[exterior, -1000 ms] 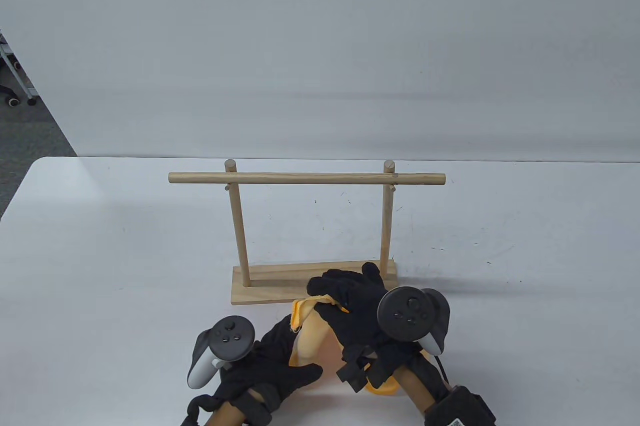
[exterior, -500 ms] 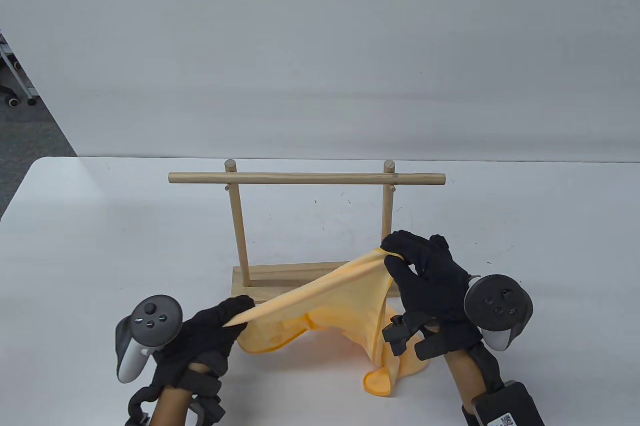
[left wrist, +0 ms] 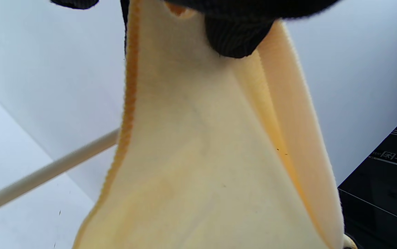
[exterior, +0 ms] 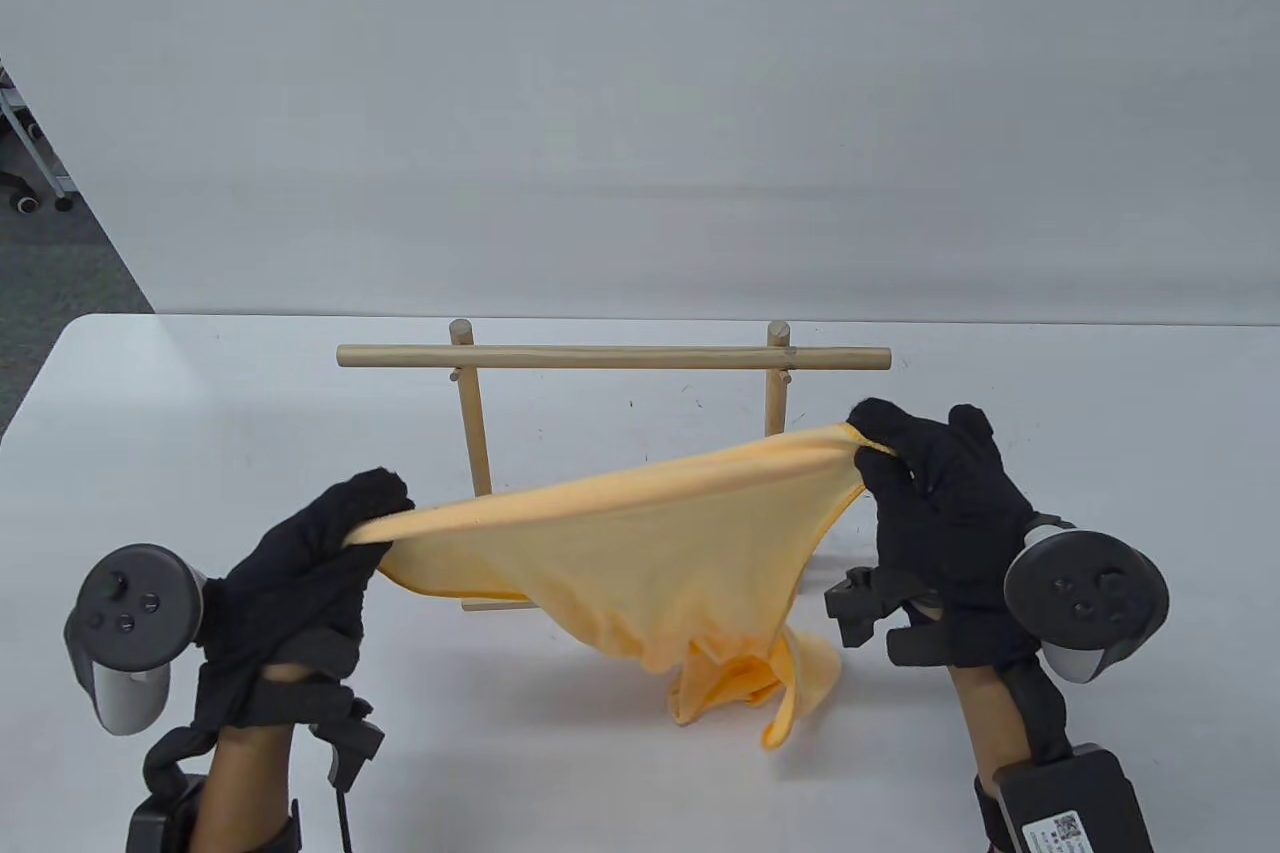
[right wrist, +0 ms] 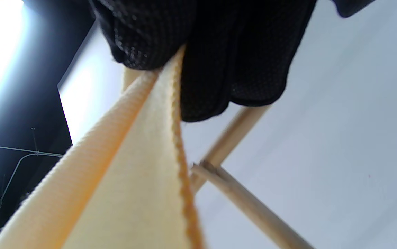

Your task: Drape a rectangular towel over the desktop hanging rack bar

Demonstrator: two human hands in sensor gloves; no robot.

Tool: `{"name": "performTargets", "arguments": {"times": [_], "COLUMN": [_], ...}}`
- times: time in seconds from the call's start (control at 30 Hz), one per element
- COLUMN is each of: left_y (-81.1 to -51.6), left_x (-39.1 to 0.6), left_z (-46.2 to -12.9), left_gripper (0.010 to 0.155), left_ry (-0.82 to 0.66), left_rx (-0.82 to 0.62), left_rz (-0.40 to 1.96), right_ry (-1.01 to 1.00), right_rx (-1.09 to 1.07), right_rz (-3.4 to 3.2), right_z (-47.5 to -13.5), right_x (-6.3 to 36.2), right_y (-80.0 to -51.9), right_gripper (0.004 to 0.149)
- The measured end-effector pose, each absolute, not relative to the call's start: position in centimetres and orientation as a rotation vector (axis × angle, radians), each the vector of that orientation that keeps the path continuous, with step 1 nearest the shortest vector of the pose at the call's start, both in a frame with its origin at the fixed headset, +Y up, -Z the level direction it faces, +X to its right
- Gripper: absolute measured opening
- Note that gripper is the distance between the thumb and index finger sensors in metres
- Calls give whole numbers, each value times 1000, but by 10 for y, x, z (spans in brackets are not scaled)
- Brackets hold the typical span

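With left hand (exterior: 300, 573) and right hand (exterior: 935, 503) pinching towel (exterior: 640, 543) corners, raise the taut edge level above the bar (exterior: 610, 357).

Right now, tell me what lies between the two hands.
In the table view, the yellow towel stretches between the left hand and the right hand, each pinching a corner. Its lower end rests bunched on the table, before the rack bar.

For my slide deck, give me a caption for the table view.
Two black-gloved hands, left and right, stretch a yellow rectangular towel before a wooden rack bar.
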State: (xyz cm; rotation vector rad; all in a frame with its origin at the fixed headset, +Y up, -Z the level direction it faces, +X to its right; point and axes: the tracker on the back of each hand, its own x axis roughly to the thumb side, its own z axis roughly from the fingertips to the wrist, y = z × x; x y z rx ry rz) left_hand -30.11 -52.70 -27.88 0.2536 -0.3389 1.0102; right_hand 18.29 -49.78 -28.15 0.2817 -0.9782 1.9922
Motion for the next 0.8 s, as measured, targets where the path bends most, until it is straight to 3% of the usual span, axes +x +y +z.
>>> {"name": "performTargets", "arguments": {"times": [0.27,0.33,0.53,0.7,0.8], "left_y": [-455,-443,-440,-461,-470], "left_x": [-298,-294,-287,-292,-295], "left_z": [-296,-306,-345,-370,-379], "left_gripper": [41,41,43,43,43], "left_ry": [-186,-140,-84,-95,-112], "left_rx": [545,561,413,222,212], "left_rz": [826,804,793,985,1099], "right_ry": [-1128,-1153,-1145,-905,-776], "right_rx": [199,174,-17,-121,-148], "right_rz": [2043,2081,2287,2326,2337], "right_z": [-297,-305,-332,-356,-366], "right_x": [181,178,173,185,193], "right_y": [-446,-437,-432,-448,-459], "right_gripper": [37,37,35,36,36]}}
